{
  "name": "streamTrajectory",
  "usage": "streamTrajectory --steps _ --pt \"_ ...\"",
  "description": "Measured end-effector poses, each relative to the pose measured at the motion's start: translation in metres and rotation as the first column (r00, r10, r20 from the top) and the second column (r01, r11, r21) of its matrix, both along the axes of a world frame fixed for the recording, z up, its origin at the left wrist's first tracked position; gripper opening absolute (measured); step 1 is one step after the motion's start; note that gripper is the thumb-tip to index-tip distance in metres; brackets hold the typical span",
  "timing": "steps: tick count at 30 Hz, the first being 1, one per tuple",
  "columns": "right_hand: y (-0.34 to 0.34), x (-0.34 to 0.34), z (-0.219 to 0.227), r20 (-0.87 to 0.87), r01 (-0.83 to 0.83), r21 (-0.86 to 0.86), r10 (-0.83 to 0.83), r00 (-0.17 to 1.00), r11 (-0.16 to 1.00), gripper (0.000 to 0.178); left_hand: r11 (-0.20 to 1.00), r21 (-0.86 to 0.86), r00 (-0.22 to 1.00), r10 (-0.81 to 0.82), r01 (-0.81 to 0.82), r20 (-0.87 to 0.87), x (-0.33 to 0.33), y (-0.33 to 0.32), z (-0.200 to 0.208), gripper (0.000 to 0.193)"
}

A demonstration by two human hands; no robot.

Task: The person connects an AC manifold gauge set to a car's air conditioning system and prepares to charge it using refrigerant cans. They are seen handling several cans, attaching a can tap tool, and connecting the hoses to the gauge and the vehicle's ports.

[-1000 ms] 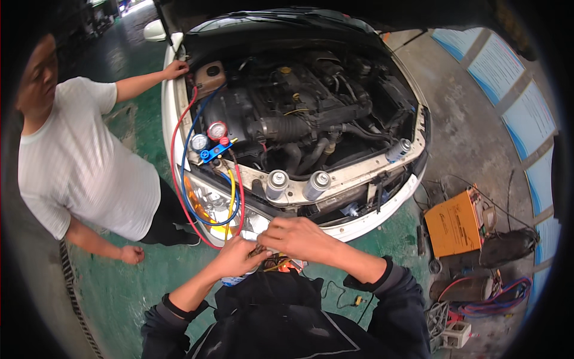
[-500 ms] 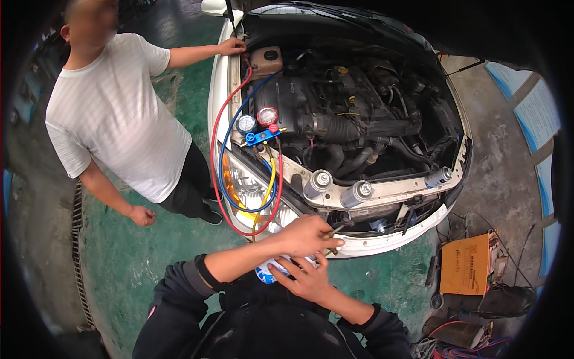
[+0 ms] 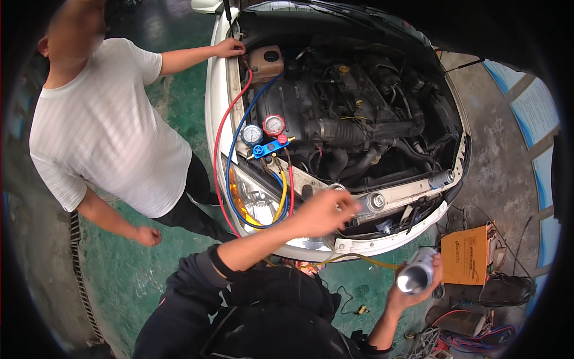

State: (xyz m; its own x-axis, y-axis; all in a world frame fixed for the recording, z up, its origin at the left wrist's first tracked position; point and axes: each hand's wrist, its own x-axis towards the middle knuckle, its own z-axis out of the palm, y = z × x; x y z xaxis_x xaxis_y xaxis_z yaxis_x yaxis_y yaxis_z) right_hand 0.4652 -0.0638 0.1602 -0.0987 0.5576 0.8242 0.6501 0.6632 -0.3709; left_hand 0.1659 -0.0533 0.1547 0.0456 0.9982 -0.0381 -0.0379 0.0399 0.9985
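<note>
My right hand (image 3: 435,280) is wrapped around a silver can (image 3: 417,273), held out low to the right of the car's front. The can's hollow metal bottom faces me. A yellow hose (image 3: 353,255) runs past the bumper to the can; the joint is hidden. Over the car's front edge, my left hand (image 3: 323,213) is smeared by motion, so its grip is unclear. It partly covers one spray-size can (image 3: 336,188) and is close to another can (image 3: 374,202). A blue gauge manifold (image 3: 270,148) with two round dials rests at the engine bay's left corner.
A white car (image 3: 216,113) has its engine bay open. A third can (image 3: 441,178) lies on the front crossmember. At left, a person in a white shirt (image 3: 113,131) rests a hand on the fender. An orange-brown box (image 3: 463,257) and cables (image 3: 484,340) are on the floor at right.
My hands were together at the bumper; now they are apart. The right has swung out right with the can, and the left has moved up toward the cans. The gauges shifted slightly in view.
</note>
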Motion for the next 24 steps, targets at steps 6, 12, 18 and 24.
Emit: streamTrajectory --steps 6,12,18,24 --pt "0.069 0.075 -0.005 -0.495 0.066 -0.387 -0.268 0.826 0.920 0.060 0.793 0.067 0.547 0.477 -0.606 -0.688 -0.139 0.000 -0.074 0.038" --pt "0.143 0.082 -0.027 -0.571 -0.001 -0.390 -0.241 0.784 0.921 0.077 0.788 0.019 0.415 0.344 -0.615 -0.843 -0.184 0.021 -0.120 0.055" --pt "0.188 0.051 -0.041 -0.539 -0.101 -0.485 -0.205 0.817 0.869 0.072 0.754 -0.070 0.387 0.253 -0.653 -0.887 -0.189 0.036 -0.106 0.081" --pt "0.217 0.034 -0.048 -0.551 -0.205 -0.539 -0.158 0.819 0.817 0.061 0.768 -0.161 0.416 0.148 -0.620 -0.897 -0.199 0.044 -0.112 0.084"
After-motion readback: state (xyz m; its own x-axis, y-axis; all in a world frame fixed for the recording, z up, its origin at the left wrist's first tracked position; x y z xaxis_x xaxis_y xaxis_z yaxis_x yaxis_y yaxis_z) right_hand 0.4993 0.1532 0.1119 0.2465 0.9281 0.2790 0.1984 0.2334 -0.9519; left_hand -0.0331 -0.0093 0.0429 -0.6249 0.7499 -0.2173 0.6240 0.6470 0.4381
